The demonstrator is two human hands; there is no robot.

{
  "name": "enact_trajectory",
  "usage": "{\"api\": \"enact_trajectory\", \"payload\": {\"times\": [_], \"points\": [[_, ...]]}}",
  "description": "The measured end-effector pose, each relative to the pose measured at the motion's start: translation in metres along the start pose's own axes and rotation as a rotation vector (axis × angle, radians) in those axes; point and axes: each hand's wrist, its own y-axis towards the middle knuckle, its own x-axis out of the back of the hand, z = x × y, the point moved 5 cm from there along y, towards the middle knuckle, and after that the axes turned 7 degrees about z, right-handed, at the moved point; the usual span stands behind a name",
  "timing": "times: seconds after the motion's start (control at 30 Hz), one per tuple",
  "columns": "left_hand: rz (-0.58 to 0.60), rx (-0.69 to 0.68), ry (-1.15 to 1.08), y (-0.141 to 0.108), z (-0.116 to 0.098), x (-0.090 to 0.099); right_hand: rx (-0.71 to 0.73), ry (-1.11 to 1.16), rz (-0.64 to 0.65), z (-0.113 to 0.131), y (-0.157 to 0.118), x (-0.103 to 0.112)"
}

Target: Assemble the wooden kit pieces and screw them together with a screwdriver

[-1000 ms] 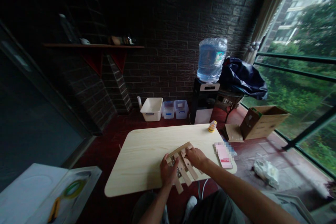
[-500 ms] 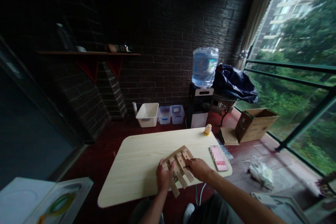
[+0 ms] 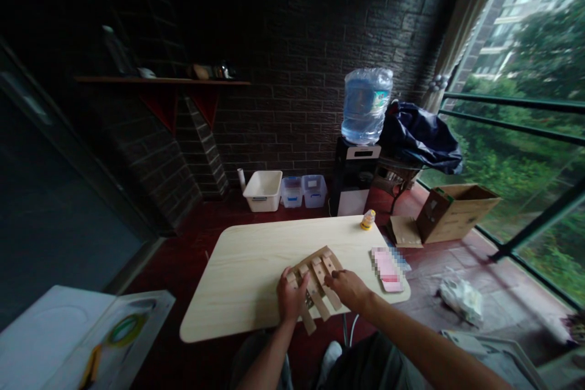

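Observation:
A brown cardboard piece with several long flaps or strips [image 3: 319, 277] lies tilted over the near edge of the pale table [image 3: 247, 262]. My left hand [image 3: 291, 300] grips its left side, thumb on top and fingers around the edge. My right hand [image 3: 350, 288] is at its right side, fingers closed together over a strip; what they hold, if anything, is too small to make out. Small dark spots show on the strips and between them.
A small yellow-capped bottle [image 3: 367, 220] and a pink packet [image 3: 387, 269] are on the table's right part. An open white case [image 3: 132, 329] stands at lower left. Beyond are bins [image 3: 265, 192], a water dispenser [image 3: 354, 180] and a cardboard box [image 3: 457, 213].
The view has shifted slightly, so the room's contents appear moved. Both hands remain at the cardboard piece, and the right fingers have moved a little along its strip.

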Motion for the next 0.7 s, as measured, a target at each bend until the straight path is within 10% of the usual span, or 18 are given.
{"api": "enact_trajectory", "payload": {"times": [0.7], "points": [[0.0, 0.008, -0.012, 0.0, -0.001, 0.001, 0.03, -0.052, -0.13, 0.017, 0.002, -0.022]]}}
